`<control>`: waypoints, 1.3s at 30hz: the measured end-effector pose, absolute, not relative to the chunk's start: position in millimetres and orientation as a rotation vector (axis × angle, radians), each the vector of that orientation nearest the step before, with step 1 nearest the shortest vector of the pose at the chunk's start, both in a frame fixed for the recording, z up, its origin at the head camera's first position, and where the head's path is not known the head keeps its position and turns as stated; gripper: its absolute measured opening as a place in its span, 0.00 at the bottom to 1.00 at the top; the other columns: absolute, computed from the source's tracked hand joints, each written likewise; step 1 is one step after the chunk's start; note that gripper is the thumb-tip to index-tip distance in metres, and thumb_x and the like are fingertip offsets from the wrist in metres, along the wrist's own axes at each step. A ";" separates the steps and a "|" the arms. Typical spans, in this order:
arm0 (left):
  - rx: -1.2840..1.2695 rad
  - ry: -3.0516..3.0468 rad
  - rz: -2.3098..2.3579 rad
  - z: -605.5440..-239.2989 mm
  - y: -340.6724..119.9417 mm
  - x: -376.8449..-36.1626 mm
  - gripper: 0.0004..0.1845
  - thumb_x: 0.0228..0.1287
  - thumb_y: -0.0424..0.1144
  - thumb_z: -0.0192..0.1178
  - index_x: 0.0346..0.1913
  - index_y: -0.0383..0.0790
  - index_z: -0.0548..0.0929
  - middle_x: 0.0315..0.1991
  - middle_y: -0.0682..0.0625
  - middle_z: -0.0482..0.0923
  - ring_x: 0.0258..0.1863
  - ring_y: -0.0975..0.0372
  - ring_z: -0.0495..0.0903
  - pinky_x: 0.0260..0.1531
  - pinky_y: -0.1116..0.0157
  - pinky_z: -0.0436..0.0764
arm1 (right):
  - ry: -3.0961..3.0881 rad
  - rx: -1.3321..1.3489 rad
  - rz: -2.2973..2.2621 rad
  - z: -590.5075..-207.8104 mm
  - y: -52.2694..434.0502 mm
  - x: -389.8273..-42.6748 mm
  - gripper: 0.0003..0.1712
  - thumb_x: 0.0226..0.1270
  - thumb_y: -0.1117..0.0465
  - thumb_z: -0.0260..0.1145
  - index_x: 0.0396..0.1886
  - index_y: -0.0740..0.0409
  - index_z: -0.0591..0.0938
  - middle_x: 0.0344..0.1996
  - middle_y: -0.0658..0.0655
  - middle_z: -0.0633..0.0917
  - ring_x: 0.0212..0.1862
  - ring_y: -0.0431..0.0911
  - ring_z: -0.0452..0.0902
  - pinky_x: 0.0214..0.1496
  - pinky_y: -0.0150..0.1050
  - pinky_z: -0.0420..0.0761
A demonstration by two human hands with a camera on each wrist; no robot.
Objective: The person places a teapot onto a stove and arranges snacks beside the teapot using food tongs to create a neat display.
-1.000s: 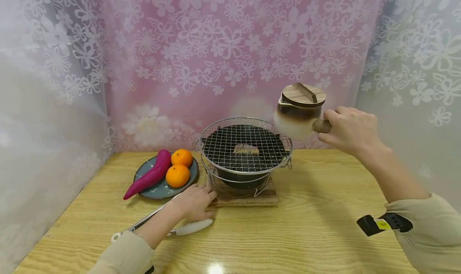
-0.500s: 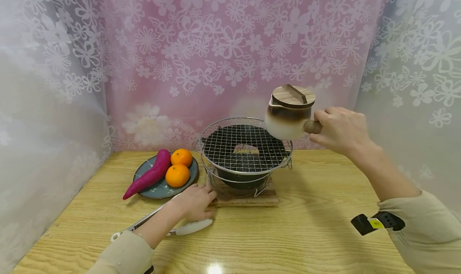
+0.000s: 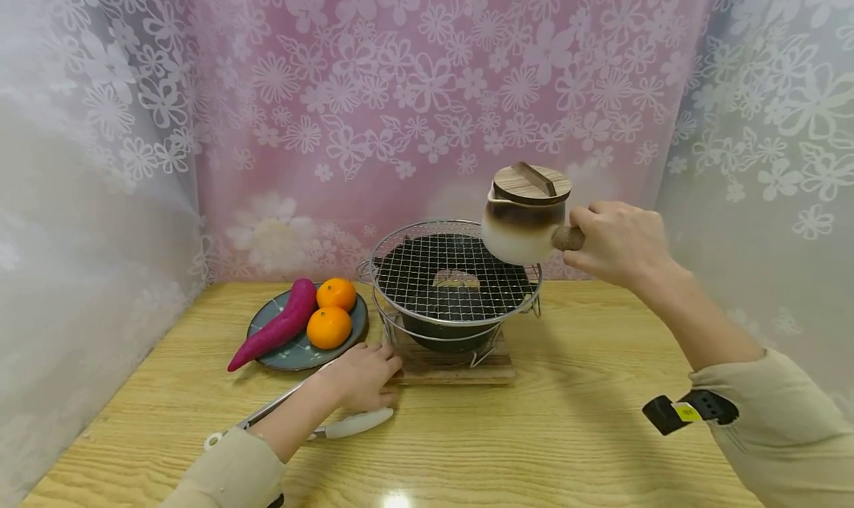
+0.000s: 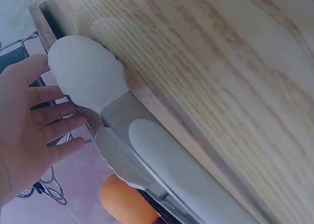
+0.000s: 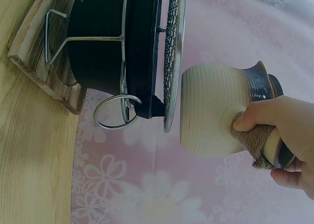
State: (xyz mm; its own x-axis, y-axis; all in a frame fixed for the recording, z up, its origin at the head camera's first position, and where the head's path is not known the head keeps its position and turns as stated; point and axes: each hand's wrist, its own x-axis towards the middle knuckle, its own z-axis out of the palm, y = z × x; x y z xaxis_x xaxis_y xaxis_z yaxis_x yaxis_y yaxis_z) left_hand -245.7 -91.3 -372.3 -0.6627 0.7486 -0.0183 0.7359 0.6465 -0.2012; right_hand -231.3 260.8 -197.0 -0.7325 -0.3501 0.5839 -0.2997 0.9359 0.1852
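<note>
My right hand (image 3: 617, 242) grips the rope-wrapped side handle of a cream and brown ceramic pot (image 3: 523, 222) with a wooden lid (image 3: 531, 183). The pot (image 5: 216, 115) hangs in the air just above the right edge of the round wire grill (image 3: 454, 274), apart from the mesh. The grill sits on a black stove (image 5: 105, 42) on a wooden board (image 3: 457, 367). My left hand (image 3: 360, 377) rests flat on the table by the board's left corner, fingers relaxed (image 4: 46, 113), lying over metal tongs (image 4: 142, 155) with white tips.
A grey plate (image 3: 288, 351) with a purple sweet potato (image 3: 275, 324) and two oranges (image 3: 328, 325) stands left of the stove. Floral curtains close in the back and both sides. The wooden table (image 3: 574, 434) stretches in front of the stove.
My right hand has carried the pot leftward, from beside the grill's right rim to above its right edge. The left hand has stayed put.
</note>
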 end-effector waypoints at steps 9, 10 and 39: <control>-1.253 -2.798 0.289 -372.4 -91.6 -244.1 0.20 0.59 0.56 0.57 0.45 0.44 0.77 0.43 0.49 0.74 0.44 0.56 0.74 0.44 0.58 0.72 | -2.411 0.499 -0.114 -199.2 251.2 -237.1 0.15 0.39 0.57 0.70 0.17 0.52 0.70 0.16 0.51 0.70 0.20 0.49 0.68 0.15 0.47 0.67; -1.251 -2.798 0.290 -372.6 -91.6 -244.2 0.20 0.59 0.56 0.57 0.45 0.45 0.77 0.43 0.49 0.74 0.44 0.56 0.74 0.44 0.58 0.72 | -2.416 0.499 -0.113 -199.1 250.4 -237.3 0.15 0.39 0.56 0.70 0.17 0.52 0.70 0.16 0.51 0.70 0.20 0.49 0.68 0.16 0.47 0.68; -1.246 -2.793 0.307 -370.5 -91.7 -242.3 0.22 0.58 0.57 0.57 0.46 0.43 0.77 0.44 0.49 0.74 0.46 0.56 0.74 0.44 0.58 0.72 | -2.510 0.518 -0.105 -199.8 237.1 -239.4 0.15 0.43 0.55 0.70 0.20 0.54 0.71 0.19 0.53 0.73 0.23 0.51 0.70 0.18 0.48 0.70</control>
